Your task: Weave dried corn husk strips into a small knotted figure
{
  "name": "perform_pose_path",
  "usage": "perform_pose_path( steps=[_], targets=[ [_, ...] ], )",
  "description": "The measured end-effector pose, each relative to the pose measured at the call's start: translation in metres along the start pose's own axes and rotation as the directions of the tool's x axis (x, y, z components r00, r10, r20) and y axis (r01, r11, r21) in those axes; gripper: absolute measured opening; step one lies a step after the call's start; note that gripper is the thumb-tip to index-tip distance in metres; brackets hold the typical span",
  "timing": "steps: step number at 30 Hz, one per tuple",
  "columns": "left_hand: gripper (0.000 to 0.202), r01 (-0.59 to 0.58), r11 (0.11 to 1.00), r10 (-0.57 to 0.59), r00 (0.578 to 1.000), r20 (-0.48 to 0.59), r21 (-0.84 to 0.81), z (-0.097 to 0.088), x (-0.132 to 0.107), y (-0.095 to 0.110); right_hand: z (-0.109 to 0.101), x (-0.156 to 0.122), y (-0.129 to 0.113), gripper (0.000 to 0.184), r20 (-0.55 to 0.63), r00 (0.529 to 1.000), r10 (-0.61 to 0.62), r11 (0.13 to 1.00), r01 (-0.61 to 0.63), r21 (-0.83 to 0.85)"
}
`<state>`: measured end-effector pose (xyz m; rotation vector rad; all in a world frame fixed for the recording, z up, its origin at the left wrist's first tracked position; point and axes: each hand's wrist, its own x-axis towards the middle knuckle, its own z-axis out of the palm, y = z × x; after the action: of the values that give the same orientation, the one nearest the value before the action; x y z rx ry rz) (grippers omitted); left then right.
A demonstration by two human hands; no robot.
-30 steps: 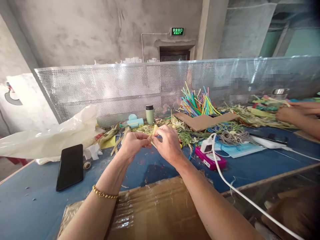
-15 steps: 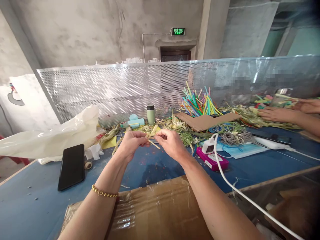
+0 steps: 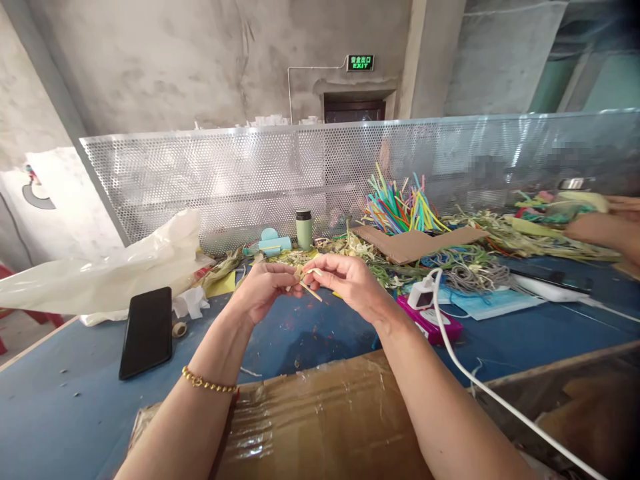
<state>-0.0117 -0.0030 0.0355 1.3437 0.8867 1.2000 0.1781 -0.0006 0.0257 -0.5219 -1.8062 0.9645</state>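
Both my hands meet above the blue table (image 3: 75, 407), pinching a pale yellow straw strip (image 3: 310, 288) between their fingertips. My left hand (image 3: 265, 290) is closed on the strip's left part, with a gold bracelet (image 3: 207, 385) on its wrist. My right hand (image 3: 345, 281) pinches the strip from the right, fingers curled. A short end of the strip sticks out below the fingers, slanting down to the right.
A black phone (image 3: 147, 330) lies left. A taped cardboard box (image 3: 310, 427) sits under my forearms. A pink device (image 3: 430, 320) with white charger and cable (image 3: 480, 390) lies right. Coloured straws (image 3: 400, 210), straw scraps, cardboard, a green bottle (image 3: 303, 230) and a perforated metal screen (image 3: 225, 180) stand behind. Another person's hand (image 3: 595, 227) works far right.
My hands have shifted the strip slightly, and the long end that stood up above my fingers is now folded down. The other person's hands moved further right.
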Motion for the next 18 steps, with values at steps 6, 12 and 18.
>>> perform_pose_path(
  steps=[6,12,18],
  targets=[
    [0.009,0.022,1.0,-0.022,1.0,0.0,-0.011,0.0,0.001,-0.003,0.004,0.001,-0.001,0.024,-0.068,0.992,-0.109,0.988,0.1,-0.121],
    [0.012,-0.012,0.998,0.008,0.998,-0.057,-0.066,0.005,0.002,-0.003,0.009,0.003,0.004,0.032,-0.169,0.983,-0.071,0.982,0.04,-0.184],
    [0.011,-0.043,0.997,0.036,0.991,-0.132,-0.057,0.008,0.002,-0.004,0.009,0.006,0.012,0.024,-0.289,0.956,-0.053,0.913,-0.071,-0.401]
  ],
)
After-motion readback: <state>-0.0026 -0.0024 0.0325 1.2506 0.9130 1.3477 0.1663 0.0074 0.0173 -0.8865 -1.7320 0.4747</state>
